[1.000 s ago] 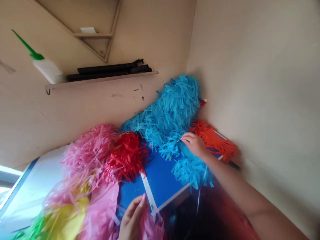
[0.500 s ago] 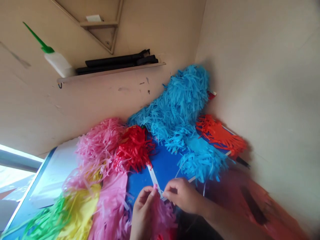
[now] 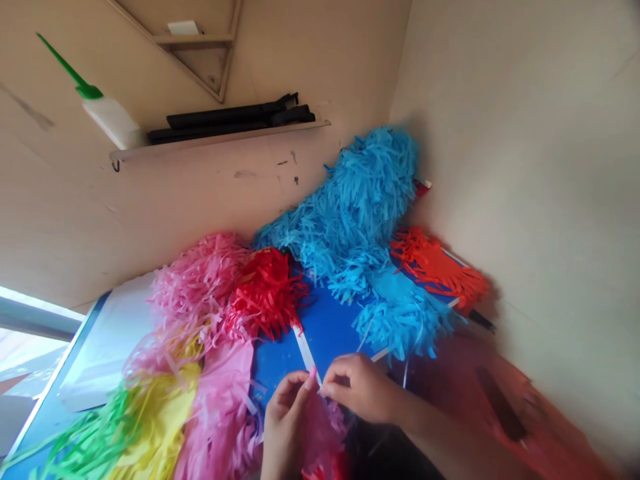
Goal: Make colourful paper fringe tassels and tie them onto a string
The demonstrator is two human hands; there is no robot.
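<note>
My left hand (image 3: 290, 413) is closed in a pinch on the gathered top of a pink fringed paper tassel (image 3: 323, 433), whose strips hang below the fingers with some red at the bottom. Right beside it, my right hand (image 3: 363, 390) pinches thumb against forefinger at the tassel's top, on what looks like a thin white string. Lengths of white string (image 3: 405, 372) show behind that hand. Its exact grip is hidden by the fingers. Both hands are over the near edge of the blue table (image 3: 335, 313).
Light blue fringed paper (image 3: 370, 193) is heaped in the corner. Around it lie orange (image 3: 435, 263), red (image 3: 263, 293), pink (image 3: 200, 283), yellow (image 3: 160, 420) and green fringe (image 3: 90, 430). A wall shelf (image 3: 220, 140) holds a green-tipped bottle (image 3: 113, 120) and black objects (image 3: 235, 119).
My hands have drawn slightly closer together at the tassel's top, the right fingertips shifting a little left. The camera view has shifted slightly.
</note>
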